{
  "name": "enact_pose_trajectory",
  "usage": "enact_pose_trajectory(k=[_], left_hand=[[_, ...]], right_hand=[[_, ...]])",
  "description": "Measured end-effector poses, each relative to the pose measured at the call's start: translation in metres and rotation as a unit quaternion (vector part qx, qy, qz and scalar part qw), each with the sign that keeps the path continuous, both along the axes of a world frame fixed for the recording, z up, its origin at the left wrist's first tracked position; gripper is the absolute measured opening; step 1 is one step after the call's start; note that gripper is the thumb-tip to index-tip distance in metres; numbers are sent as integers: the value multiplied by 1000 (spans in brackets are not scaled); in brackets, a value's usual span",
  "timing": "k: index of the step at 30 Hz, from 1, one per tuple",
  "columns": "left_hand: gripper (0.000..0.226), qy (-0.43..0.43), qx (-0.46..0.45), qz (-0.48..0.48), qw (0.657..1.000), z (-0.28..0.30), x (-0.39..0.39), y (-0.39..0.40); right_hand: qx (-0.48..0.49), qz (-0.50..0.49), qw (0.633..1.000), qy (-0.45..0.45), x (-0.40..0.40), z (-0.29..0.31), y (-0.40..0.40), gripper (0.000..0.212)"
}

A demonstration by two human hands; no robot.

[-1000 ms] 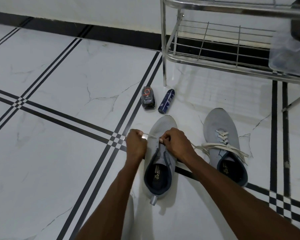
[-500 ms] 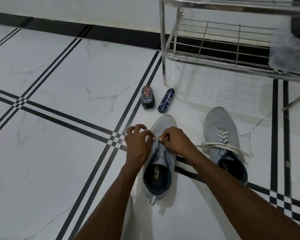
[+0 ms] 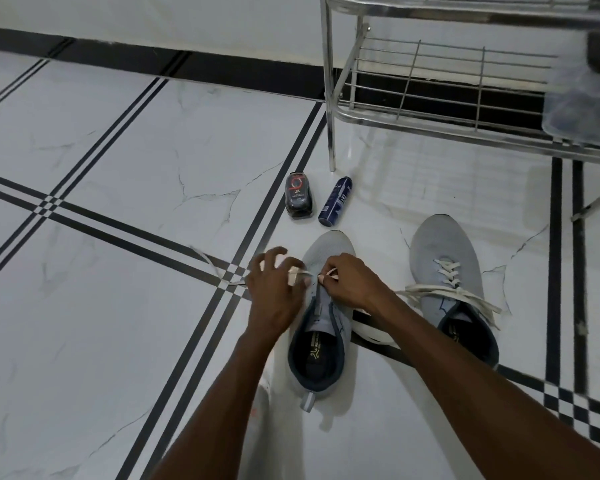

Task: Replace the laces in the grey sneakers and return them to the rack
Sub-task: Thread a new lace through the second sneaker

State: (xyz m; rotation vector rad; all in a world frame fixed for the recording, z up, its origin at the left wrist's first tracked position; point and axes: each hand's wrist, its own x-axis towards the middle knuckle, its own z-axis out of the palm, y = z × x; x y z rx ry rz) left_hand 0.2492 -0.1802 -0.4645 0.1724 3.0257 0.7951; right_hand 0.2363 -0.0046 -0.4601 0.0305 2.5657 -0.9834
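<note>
Two grey sneakers on a white tiled floor (image 3: pixel 118 150) with black stripes, in front of a metal rack (image 3: pixel 430 109). Near sneaker (image 3: pixel 321 344) directly below both hands, toe pointing toward the rack, its eyelets almost bare. Left hand (image 3: pixel 274 292) at the sneaker's left edge, fingers spread and partly lifted, with a white lace (image 3: pixel 303 273) passing across its fingertips; motion blur there, so cannot tell whether gripping or merely touching. Right hand (image 3: pixel 352 282) over the tongue, thumb and forefinger pinching the lace end at the lowest eyelets near the toe. Loose stretch of the same lace trailing left across the black stripes of the floor, another stretch lying under the right forearm. Second sneaker (image 3: pixel 454 271) just to the right, apart from the first, partly laced, with white lace ends (image 3: pixel 451 294) spread sideways over its opening. Beyond the near sneaker's toe, a small dark bottle (image 3: pixel 299 199) and a blue spray can (image 3: pixel 336 200) lying side by side, close to the rack's leg.
</note>
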Motion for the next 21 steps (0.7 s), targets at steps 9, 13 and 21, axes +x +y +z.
enact_pose_trajectory(k=[9,13,21], left_hand=[[7,8,148,210,966,7,-16,-19],[9,80,101,300,945,9,-21,-47],[10,-23,71,-80,994,-9,-16,9]], right_hand=[[-43,19,999,-24,3,5,12,21],[-44,15,999,-22,3,4,15,22],[-59,-9,998,-15,6,3,6,24]])
